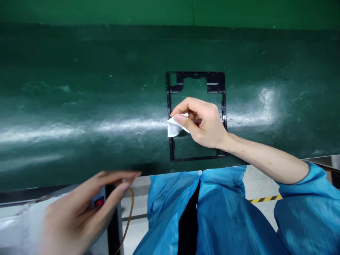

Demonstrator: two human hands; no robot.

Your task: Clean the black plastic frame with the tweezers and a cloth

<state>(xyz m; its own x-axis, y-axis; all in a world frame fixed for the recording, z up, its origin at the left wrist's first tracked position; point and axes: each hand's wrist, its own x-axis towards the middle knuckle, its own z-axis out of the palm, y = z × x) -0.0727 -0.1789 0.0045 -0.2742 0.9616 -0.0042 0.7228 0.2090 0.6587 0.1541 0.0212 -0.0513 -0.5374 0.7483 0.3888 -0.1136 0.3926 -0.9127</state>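
A: While the right hand (203, 122) is over the black frame (216, 82), what's in its grip?

B: White cloth (173, 128), pinched between thumb and fingers, over the frame's left bar. Touching the bar or not: cannot tell.

A: Frame's position?

B: Flat on the green desk (106, 88), close to the front edge, wider panels at the far end.

A: Left hand (77, 212)?

B: Blurred, at the desk's front edge, apart from the frame. Grip narrow; cannot tell if anything's held. Red switch (99, 202) shows behind it, yellow cable (130, 212) just beside.
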